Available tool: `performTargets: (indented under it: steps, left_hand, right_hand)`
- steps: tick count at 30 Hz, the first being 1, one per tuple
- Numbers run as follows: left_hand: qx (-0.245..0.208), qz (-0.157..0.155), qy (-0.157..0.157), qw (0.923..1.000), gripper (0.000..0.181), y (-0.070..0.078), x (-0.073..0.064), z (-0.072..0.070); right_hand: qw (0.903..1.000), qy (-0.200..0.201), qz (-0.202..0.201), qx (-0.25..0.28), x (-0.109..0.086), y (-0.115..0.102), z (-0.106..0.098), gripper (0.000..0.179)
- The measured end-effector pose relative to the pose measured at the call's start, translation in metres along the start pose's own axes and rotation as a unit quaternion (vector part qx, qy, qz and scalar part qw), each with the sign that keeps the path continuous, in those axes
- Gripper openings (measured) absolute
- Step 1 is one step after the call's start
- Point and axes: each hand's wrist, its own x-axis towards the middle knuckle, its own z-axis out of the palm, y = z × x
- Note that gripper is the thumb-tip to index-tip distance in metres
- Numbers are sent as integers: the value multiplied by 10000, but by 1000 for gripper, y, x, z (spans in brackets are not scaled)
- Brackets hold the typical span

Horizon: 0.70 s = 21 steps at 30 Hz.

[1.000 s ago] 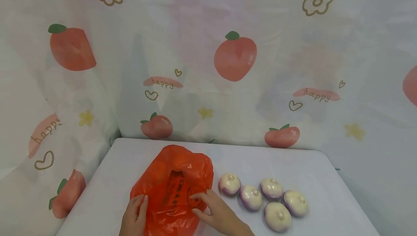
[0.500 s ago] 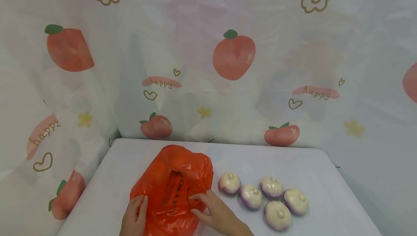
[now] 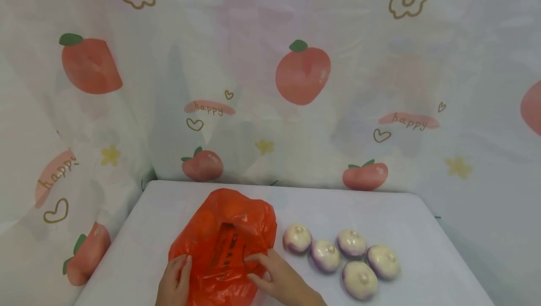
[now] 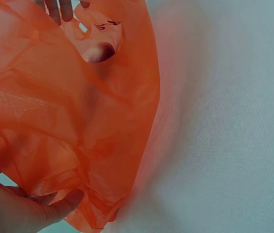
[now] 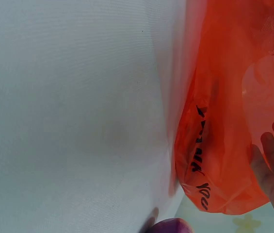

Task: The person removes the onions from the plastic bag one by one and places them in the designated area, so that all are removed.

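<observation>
An orange-red plastic bag (image 3: 220, 245), printed with black lettering, lies on the left of the table; rounded orange shapes show faintly through its far end. At its left edge my left hand (image 3: 173, 278) pinches the film, thumb on top and fingers behind, as the left wrist view shows. My right hand (image 3: 281, 273) touches the bag's right side, thumb and forefinger spread apart over the film. In the right wrist view its fingers (image 5: 270, 150) extend loosely against the bag. Several white-and-purple turnips (image 3: 325, 255) rest to the right of the bag.
The white table (image 3: 422, 231) stands against a fabric backdrop (image 3: 253, 62) printed with fruit, flowers and "happy". The nearest turnip (image 3: 297, 238) to the bag sits just off its right edge. The table's back edge runs behind the bag.
Almost nothing differs. My right fingers have shifted slightly on the bag's printed side, and the head view has drifted a little; bag and turnips keep their places.
</observation>
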Motion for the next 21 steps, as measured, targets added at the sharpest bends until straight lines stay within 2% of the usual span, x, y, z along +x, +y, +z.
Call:
performTargets:
  steps: [5, 12, 21]
  left_hand:
    - [-49, 10, 23, 10000, 49, 0, -1, 0]
    - [-104, -143, -33, 9998, 52, 1, -2, 1]
    - [-99, -2, 58, 9999, 46, -1, -3, 0]
  right_hand:
    - [10000, -12, -14, -1, -1, 0, 1, 32]
    - [9999, -70, 125, 49, -2, -1, 2, 30]
    - [9997, -122, 164, 94, -2, -1, 3, 32]
